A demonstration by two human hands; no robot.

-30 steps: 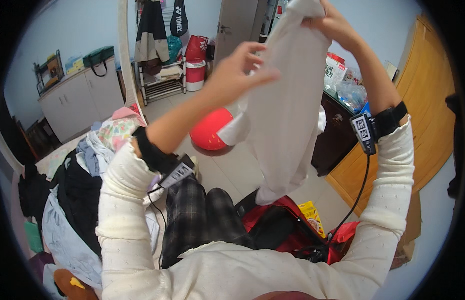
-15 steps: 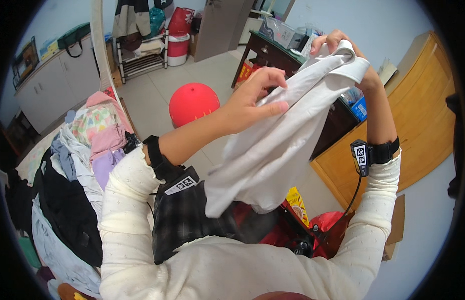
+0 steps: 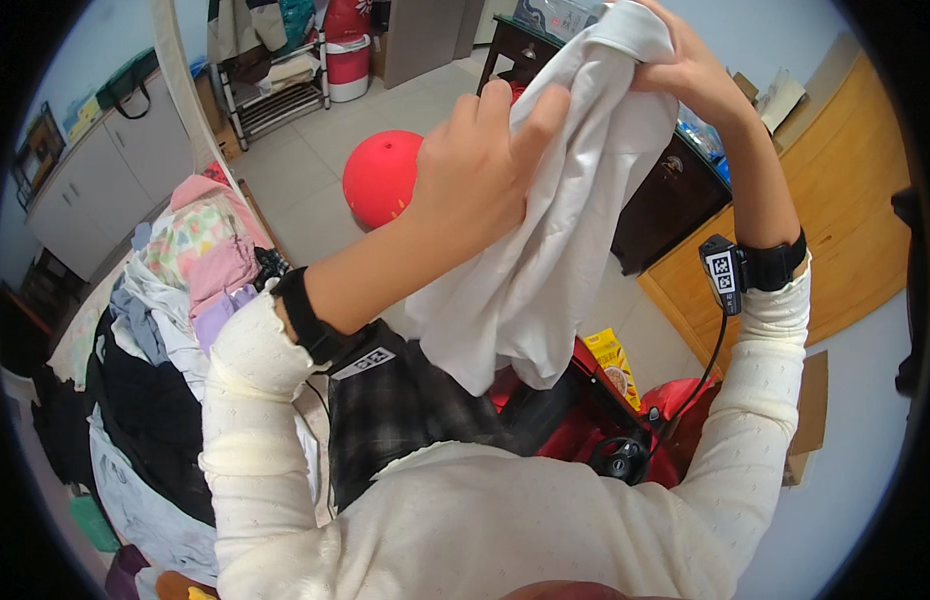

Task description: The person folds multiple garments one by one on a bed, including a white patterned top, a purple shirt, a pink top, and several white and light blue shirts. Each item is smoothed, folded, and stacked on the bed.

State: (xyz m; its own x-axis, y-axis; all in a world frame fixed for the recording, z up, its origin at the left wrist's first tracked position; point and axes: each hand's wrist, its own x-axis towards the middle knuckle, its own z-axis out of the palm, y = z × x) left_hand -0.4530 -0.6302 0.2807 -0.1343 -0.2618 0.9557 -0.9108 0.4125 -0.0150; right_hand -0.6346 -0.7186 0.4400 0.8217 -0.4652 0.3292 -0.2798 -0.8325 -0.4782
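Note:
A white collared shirt (image 3: 570, 220) hangs in loose folds in front of my chest. My right hand (image 3: 682, 72) is raised high and closed on it at the collar, with the collar band folded over beside the thumb. Lower down, my left hand (image 3: 485, 160) is closed at the shirt's left edge, knuckles up. Cloth and the back of the hand partly hide its fingertips. The lower part of the shirt dangles freely above my dark plaid lap (image 3: 405, 410).
On the left, a bed holds piled clothes (image 3: 150, 400). Beyond the shirt, a red balloon (image 3: 382, 175) lies on the floor. A shoe rack (image 3: 275, 105), a dark desk (image 3: 670, 185) and a wooden panel (image 3: 835, 220) stand around. Near my right, a yellow packet (image 3: 610, 365) sits by red items.
Both hands have shifted the shirt slightly up and left. My left hand has turned knuckles up and its fingers have curled in at the cloth's edge. My right hand keeps hold near the collar.

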